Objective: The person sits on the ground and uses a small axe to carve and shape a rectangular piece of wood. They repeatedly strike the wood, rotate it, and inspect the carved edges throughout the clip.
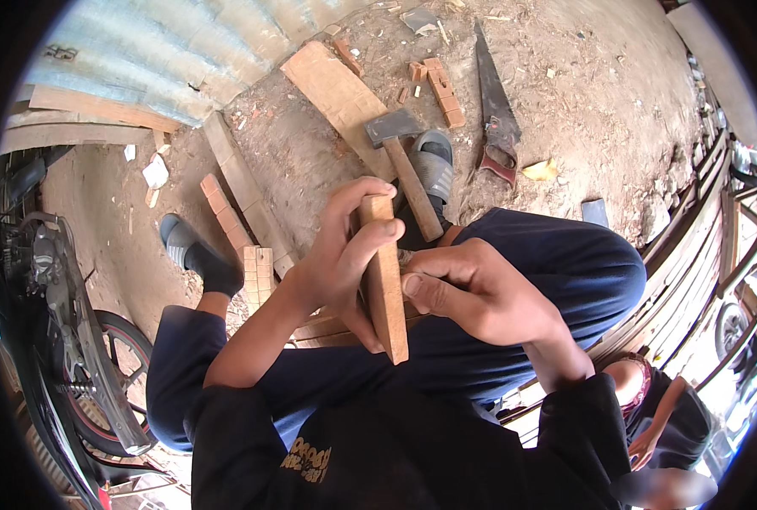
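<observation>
My left hand (344,242) grips a flat wooden block (386,289), tilted upright in front of my chest. Its thumb and fingers clasp the upper end, with a lower finger along the side. Close against the block's right face is my right hand (480,293), its fingers curled in and thumb pressed down. Anything inside that hand is hidden. Just beyond my hands lies a hatchet-like tool (393,127) with a broad dark head and a wooden handle, its head over a plank (332,89) on the dirt.
A handsaw (499,119) rests on the ground at the far right of my foot. Notched wood pieces (445,92) lie near it, others (258,276) by my left foot. A motorcycle (81,340) stands left, stacked boards (676,255) right. Another person (663,412) is at lower right.
</observation>
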`<state>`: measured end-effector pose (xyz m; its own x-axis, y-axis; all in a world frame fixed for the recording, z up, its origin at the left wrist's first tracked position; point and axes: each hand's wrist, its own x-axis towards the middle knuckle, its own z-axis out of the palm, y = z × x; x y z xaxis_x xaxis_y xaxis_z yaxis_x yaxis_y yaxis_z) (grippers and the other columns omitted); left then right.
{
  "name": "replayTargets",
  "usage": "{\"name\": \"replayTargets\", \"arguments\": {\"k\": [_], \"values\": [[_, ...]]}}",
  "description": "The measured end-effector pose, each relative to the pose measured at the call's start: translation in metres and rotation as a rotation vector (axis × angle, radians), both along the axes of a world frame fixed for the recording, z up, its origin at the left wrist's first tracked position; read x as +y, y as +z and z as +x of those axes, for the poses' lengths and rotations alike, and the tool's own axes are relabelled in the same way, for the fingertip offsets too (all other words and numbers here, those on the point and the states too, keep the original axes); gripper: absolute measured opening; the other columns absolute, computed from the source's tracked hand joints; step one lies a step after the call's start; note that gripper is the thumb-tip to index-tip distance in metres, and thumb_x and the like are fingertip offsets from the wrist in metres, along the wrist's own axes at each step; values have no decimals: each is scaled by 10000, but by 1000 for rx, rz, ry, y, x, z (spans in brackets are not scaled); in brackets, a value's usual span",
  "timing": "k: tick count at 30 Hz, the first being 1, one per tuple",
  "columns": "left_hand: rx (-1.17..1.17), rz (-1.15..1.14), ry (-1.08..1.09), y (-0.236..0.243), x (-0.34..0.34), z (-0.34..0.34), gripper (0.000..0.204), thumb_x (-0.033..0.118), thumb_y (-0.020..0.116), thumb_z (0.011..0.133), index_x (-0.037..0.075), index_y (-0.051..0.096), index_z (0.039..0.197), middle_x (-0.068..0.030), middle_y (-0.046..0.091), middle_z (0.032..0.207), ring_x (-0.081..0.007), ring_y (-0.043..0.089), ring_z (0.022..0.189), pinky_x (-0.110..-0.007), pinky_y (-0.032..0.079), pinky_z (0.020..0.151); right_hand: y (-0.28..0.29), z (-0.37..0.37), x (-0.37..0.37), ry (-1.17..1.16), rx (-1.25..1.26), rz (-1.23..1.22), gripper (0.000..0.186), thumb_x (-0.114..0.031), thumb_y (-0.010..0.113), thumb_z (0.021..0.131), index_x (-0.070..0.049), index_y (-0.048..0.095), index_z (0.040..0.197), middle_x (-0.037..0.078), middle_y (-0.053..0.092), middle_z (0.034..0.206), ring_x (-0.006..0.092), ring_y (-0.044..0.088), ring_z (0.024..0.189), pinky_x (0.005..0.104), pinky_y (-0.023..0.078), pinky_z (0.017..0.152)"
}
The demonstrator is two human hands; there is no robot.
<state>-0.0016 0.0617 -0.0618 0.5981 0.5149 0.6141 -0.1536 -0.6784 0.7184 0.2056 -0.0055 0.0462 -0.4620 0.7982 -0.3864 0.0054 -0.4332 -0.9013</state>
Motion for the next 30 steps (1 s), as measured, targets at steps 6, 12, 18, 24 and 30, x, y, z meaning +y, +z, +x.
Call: {"name": "replayTargets", "arguments": {"k": [6, 12, 18, 24, 30], "values": [[41, 82, -49, -4, 2, -1, 1188, 800, 808, 405, 84, 520, 1307, -296, 375, 1351, -429, 449, 1166, -523, 406, 971, 5, -11, -17, -86, -182, 166, 241, -128, 560, 1016, 31, 607, 841, 92, 568, 677, 121, 508, 637, 305, 424, 598], [73, -26, 13, 13, -11, 2, 1229, 771, 830, 380, 71, 501, 1336, -296, 355, 1365, -429, 437, 1191, -521, 393, 995, -19, -5, -17, -129, 207, -27, 277, -229, 562, 1042, -2, 633, 901, -26, 558, 756, 89, 496, 699, 291, 427, 624], [113, -58, 21, 4, -13, -4, 1245, 745, 850, 363, 68, 490, 1344, -299, 346, 1373, -437, 414, 1222, -531, 382, 1007, -23, -7, -19, -150, 134, -132, 272, -236, 568, 1040, -5, 631, 912, -15, 559, 752, 87, 497, 707, 280, 423, 642], [142, -55, -28, 10, -14, 3, 1204, 689, 875, 351, 86, 504, 1324, -294, 346, 1384, -442, 409, 1215, -540, 377, 1010, -21, 0, -26, -172, 185, -154, 305, -247, 559, 1044, 4, 626, 884, 0, 549, 768, 87, 478, 717, 283, 420, 661], [82, -79, -36, 7, -16, 3, 1168, 611, 914, 391, 73, 475, 1330, -281, 357, 1386, -438, 399, 1238, -514, 387, 1009, -11, -3, -28, -178, 48, 23, 289, -240, 566, 1040, -12, 633, 876, -11, 541, 756, 79, 471, 710, 274, 407, 641]]}}
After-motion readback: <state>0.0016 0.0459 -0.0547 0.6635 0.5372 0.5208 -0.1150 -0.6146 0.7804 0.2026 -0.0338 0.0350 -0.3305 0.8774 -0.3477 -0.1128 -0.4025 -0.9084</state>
